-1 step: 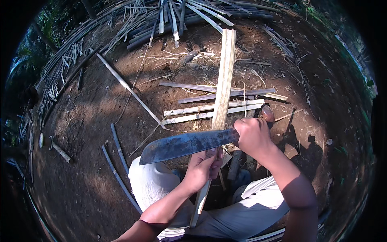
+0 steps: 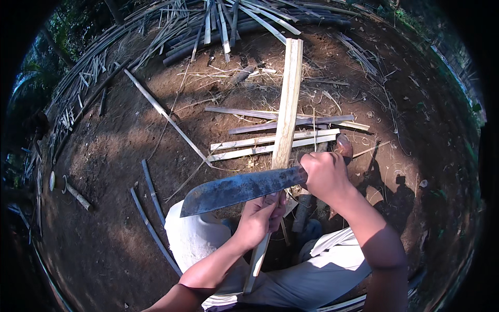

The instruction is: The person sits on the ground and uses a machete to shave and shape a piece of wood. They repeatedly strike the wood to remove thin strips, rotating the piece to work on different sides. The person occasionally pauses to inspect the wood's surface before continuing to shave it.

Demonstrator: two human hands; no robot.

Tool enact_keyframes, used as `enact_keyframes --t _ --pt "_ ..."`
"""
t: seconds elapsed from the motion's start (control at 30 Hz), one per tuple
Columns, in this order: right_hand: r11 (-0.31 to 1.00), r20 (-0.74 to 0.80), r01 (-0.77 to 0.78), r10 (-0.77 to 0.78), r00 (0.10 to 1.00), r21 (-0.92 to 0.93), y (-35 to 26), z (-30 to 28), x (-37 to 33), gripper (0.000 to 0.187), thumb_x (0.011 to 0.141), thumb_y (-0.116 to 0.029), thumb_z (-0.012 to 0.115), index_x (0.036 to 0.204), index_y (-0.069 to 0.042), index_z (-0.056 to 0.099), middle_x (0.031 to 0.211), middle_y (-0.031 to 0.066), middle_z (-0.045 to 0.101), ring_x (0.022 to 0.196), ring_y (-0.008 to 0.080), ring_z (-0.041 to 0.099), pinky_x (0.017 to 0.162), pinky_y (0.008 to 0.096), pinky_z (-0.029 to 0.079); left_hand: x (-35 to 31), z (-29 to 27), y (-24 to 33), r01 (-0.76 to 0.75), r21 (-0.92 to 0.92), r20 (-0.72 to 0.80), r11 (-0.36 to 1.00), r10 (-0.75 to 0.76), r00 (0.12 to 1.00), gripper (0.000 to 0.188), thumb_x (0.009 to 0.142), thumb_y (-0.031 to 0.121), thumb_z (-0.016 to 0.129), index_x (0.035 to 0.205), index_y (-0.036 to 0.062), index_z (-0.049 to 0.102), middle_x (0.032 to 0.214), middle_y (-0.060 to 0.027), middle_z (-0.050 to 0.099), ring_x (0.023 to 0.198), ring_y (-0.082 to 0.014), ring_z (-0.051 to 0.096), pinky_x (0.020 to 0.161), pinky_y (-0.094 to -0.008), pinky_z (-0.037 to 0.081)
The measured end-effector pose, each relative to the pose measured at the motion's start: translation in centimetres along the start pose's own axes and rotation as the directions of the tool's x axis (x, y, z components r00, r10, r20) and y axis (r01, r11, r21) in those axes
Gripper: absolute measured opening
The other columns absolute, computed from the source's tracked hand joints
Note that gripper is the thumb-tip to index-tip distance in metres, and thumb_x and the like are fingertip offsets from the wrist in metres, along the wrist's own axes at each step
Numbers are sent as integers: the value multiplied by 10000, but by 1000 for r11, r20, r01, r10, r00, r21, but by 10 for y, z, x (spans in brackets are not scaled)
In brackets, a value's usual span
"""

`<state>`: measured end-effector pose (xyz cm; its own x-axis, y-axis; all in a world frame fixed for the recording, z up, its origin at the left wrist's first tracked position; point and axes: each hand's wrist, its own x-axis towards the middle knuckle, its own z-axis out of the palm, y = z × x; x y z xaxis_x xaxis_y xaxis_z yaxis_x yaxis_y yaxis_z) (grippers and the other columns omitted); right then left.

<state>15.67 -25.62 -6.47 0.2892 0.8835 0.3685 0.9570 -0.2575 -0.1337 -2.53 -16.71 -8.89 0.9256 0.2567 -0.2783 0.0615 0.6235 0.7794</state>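
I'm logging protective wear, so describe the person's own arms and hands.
The left hand and right hand are bare: no gloves show. The left forearm and right forearm show no sleeve, watch or wristband; shade falls across parts of both. Creased off-white cloth trousers cover the legs.

On the brown soil [image 2: 114, 229], a heap [image 2: 225, 32] of split slats and long poles sweeps along the far edge and round the left, a dark log [image 2: 182, 53] at its near side and foliage [image 2: 34, 73] behind it at upper left. Nearer, pale slats [image 2: 244, 153] and duller slats [image 2: 254, 127] lie roughly crosswise, with shavings [image 2: 332, 100] scattered beyond. To the left, a slender pole [image 2: 150, 97] slants toward them, two thin strips [image 2: 150, 182] lie below it, and a short stick [image 2: 79, 197] lies farther out.
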Motion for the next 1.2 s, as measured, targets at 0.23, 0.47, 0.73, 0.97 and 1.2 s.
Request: enact_keyframes --t 0.23,0.47,0.73,0.97,1.2 --pt "921 -195 -388 387 901 35 75 -24 38 73 775 -30 585 721 0 623 655 214 641 620 371 667 582 443 531 -6 2 -1 -21 27 40 999 20 999 401 1034 457 394 961 73 483 698 13 370 505 -52 287 447 -214 246" --pt "813 -3 -575 578 816 92 61 -41 5 81 797 -61 615 776 17 623 697 252 616 729 436 637 680 484 504 -1 -3 9 -55 -9 -28 998 55 998 405 1041 415 381 978 38 516 691 -5 415 472 -54 320 436 -218 274" --pt "980 168 -200 200 965 -20 -6 -23 -12 120 666 -45 679 763 -42 607 698 178 648 698 404 651 653 482 524 8 2 10 20 -83 10 996 -19 1000 351 1031 387 419 945 66 531 733 5 465 548 -49 372 459 -198 282" --pt "999 95 -49 49 994 0 -15 -7 -9 26 699 -38 589 685 -33 611 650 174 644 612 370 669 589 458 541 0 3 -8 29 36 -91 999 -25 996 263 1034 297 435 928 74 523 711 43 405 552 -46 320 473 -221 260" --pt "977 23 -205 207 978 -54 27 -1 15 54 725 -37 576 702 -33 625 656 183 651 628 362 677 590 459 550 0 6 -8 -80 261 -182 962 131 975 272 1038 325 427 960 72 489 687 38 366 493 -49 303 442 -225 244"
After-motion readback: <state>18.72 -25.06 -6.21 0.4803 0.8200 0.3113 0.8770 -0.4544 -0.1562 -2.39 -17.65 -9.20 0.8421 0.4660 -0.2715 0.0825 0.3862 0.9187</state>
